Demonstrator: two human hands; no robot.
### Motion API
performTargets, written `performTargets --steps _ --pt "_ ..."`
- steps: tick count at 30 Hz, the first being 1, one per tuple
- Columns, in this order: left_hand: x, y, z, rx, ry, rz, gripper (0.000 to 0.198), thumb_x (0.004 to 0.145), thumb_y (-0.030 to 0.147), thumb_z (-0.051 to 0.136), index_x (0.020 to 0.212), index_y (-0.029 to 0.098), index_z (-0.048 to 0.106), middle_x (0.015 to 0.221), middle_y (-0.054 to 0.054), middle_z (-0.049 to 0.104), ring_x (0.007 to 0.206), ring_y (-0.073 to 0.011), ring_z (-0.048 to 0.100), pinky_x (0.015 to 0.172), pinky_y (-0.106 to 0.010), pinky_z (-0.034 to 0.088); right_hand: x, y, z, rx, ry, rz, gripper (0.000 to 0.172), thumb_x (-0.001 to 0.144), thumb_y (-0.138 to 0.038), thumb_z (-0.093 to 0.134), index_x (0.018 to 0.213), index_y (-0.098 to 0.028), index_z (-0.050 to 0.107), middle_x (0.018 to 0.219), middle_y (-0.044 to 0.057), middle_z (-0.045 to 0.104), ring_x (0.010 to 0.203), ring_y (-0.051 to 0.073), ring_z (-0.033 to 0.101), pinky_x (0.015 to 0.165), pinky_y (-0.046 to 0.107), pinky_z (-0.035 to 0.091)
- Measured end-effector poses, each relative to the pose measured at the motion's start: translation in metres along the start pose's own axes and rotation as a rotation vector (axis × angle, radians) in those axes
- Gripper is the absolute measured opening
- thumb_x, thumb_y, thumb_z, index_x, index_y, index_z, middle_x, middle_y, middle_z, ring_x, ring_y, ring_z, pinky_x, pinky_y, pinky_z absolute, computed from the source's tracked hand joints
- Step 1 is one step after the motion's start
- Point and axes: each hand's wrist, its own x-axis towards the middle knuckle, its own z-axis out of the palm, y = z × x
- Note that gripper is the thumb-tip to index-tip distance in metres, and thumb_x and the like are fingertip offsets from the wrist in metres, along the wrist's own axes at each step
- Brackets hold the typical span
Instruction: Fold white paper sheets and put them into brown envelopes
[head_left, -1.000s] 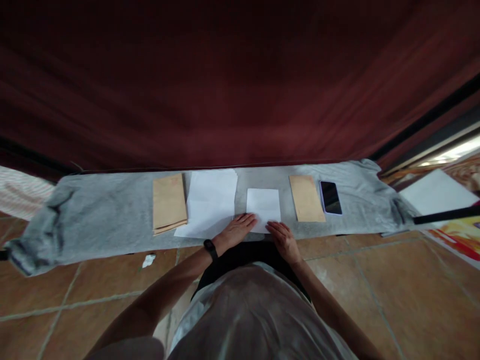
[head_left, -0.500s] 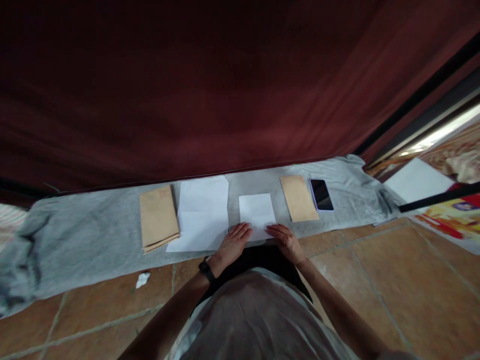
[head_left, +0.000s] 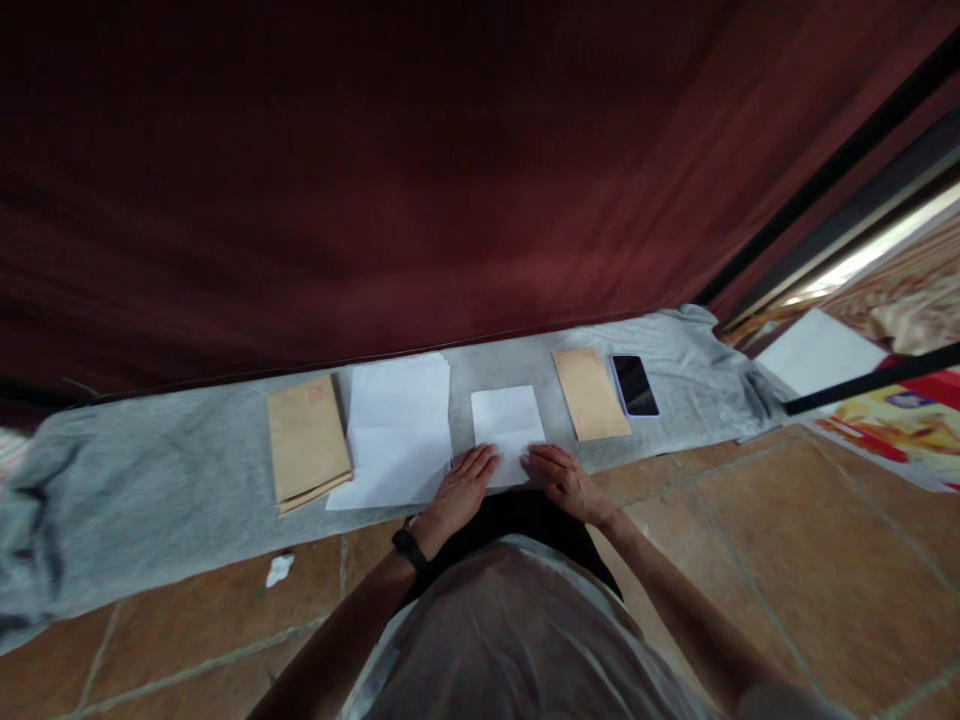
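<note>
A small white sheet of paper [head_left: 507, 408], apparently folded, lies flat on the grey cloth in front of me. My left hand [head_left: 463, 490] rests on its near left corner, fingers stretched out and flat. On the near right corner lies my right hand [head_left: 564, 482], its fingers also extended and pressing down. Left of that sheet, close to my left hand, is a stack of larger white paper [head_left: 399, 432] with a crease across it. Part of the small sheet's near edge is hidden under my hands.
Brown envelopes [head_left: 308, 435] are stacked at the left; a single brown envelope [head_left: 591, 393] and a phone [head_left: 636, 386] lie to the right. Grey cloth [head_left: 172, 470] covers the narrow bench. Behind it hangs a dark red curtain [head_left: 450, 220]. A white scrap [head_left: 280, 570] lies on the tiled floor.
The view has shifted slightly, so the things on the bench appear a little further left. Both hands stay on the small white sheet with hardly any movement.
</note>
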Motion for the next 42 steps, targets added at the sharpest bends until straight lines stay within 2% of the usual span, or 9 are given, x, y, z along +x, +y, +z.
performTargets --steps 5,9,12,20,26,31,34,37,42 --pt "0.002 0.002 0.001 0.022 -0.009 0.013 0.061 0.088 0.005 0.045 0.147 0.016 0.045 0.159 -0.012 0.04 0.149 -0.0223 0.034 0.123 -0.042 0.03 0.033 -0.014 0.017 -0.05 -0.002 0.024 0.049 0.102 -0.025 0.044 0.151 -0.023 0.043 0.152 0.01 0.051 0.143 0.025 0.044 0.119 0.051 0.039" --pt "0.002 0.0 0.007 0.054 0.006 0.014 0.06 0.086 0.006 0.044 0.145 0.014 0.047 0.158 -0.014 0.042 0.149 -0.0228 0.034 0.123 -0.044 0.03 0.064 -0.021 0.043 -0.181 0.004 0.01 0.05 0.103 -0.032 0.046 0.151 -0.019 0.042 0.155 0.014 0.046 0.146 0.026 0.04 0.121 0.051 0.034" --pt "0.001 0.0 0.01 0.066 0.02 0.013 0.062 0.086 0.006 0.043 0.147 0.013 0.044 0.158 -0.014 0.042 0.149 -0.0227 0.033 0.123 -0.044 0.03 0.074 -0.016 0.053 -0.255 0.019 0.02 0.05 0.103 -0.033 0.049 0.149 -0.017 0.045 0.156 0.016 0.043 0.146 0.028 0.039 0.121 0.052 0.031" --pt "-0.002 -0.001 0.009 0.06 0.006 0.022 0.065 0.09 0.006 0.039 0.154 0.015 0.035 0.162 -0.012 0.035 0.151 -0.0221 0.028 0.123 -0.044 0.029 0.102 0.024 0.037 -0.38 -0.014 0.101 0.05 0.104 -0.033 0.043 0.151 -0.019 0.044 0.16 0.012 0.037 0.149 0.027 0.034 0.121 0.051 0.028" --pt "0.0 -0.004 0.008 0.047 0.002 0.015 0.069 0.088 0.002 0.037 0.155 0.018 0.032 0.163 -0.011 0.033 0.151 -0.0192 0.03 0.123 -0.043 0.03 0.13 0.044 0.029 -0.422 0.026 0.209 0.053 0.105 -0.038 0.036 0.153 -0.016 0.042 0.161 0.012 0.036 0.15 0.027 0.03 0.122 0.052 0.023" --pt "0.005 -0.005 0.003 0.06 0.0 -0.002 0.069 0.087 -0.002 0.034 0.153 0.018 0.037 0.161 -0.009 0.037 0.15 -0.0187 0.031 0.123 -0.042 0.03 0.121 0.036 0.031 -0.436 0.084 0.245 0.054 0.105 -0.035 0.033 0.153 -0.013 0.04 0.16 0.015 0.037 0.148 0.029 0.033 0.122 0.053 0.022" --pt "0.006 -0.004 0.001 0.073 -0.009 0.005 0.069 0.087 -0.003 0.033 0.152 0.018 0.039 0.16 -0.01 0.039 0.15 -0.0189 0.031 0.123 -0.043 0.029 0.1 0.027 0.035 -0.435 0.036 0.168 0.052 0.105 -0.036 0.037 0.153 -0.017 0.041 0.16 0.012 0.037 0.148 0.029 0.034 0.122 0.052 0.022" --pt "0.002 -0.003 -0.001 0.071 -0.037 -0.009 0.069 0.086 -0.004 0.033 0.152 0.018 0.039 0.161 -0.01 0.038 0.15 -0.0197 0.031 0.123 -0.045 0.029 0.084 0.022 0.038 -0.451 0.017 0.164 0.053 0.105 -0.037 0.039 0.154 -0.018 0.04 0.161 0.014 0.036 0.148 0.03 0.035 0.121 0.052 0.024" --pt "0.004 0.01 -0.01 0.008 -0.084 -0.041 0.067 0.084 -0.002 0.037 0.149 0.015 0.043 0.16 -0.012 0.04 0.15 -0.0219 0.032 0.123 -0.044 0.029 0.082 0.021 0.038 -0.475 0.025 0.184 0.053 0.105 -0.037 0.038 0.154 -0.017 0.04 0.162 0.015 0.033 0.147 0.03 0.035 0.12 0.051 0.024"
